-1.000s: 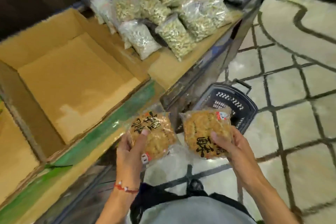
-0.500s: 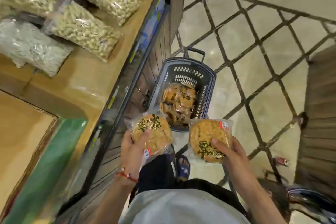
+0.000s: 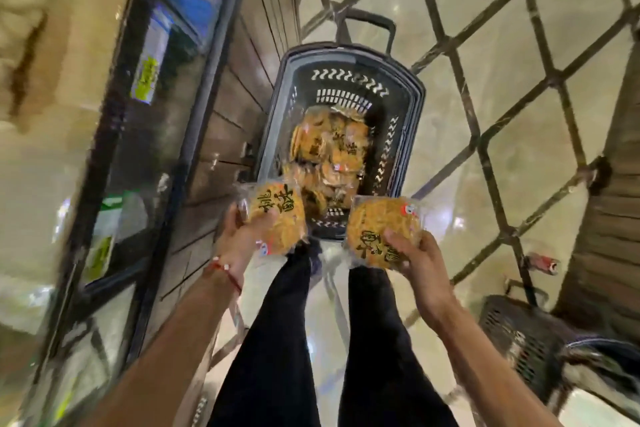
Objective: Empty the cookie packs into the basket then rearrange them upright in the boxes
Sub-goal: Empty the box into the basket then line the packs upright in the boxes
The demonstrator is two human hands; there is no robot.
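You stood over the black basket (image 3: 410, 121) on the tiled floor (image 3: 519, 87), one cookie pack in each hand. Your left hand (image 3: 239, 236) gripped the left pack (image 3: 280, 215) by its near edge, thumb across the printed face. Your right hand (image 3: 424, 263) held the right pack (image 3: 377, 225) the same way, thumb pressed over the lettering.

Both packs faced up toward you. In this view the left one overlapped the basket's near-left corner and the right one its near-right corner. The hold looked made for letting go, since a grip on one edge leaves the rest of the pack free to fall.

Below, a heap of packs (image 3: 329, 156) lay jumbled in the bottom of the basket, none upright. That suggested the emptying was under way and the sorting not yet begun. The boxes were out of view.

The basket sat close against the foot of the dark display stand (image 3: 214, 107), likely to keep the reach short. A red cord (image 3: 227, 269) circled your left wrist, and a second basket (image 3: 512, 329) stood well apart at your right side.

The risk seemed small. The right pack lay partly outside the rim as seen from above, so it might miss unless you brought it inward first.
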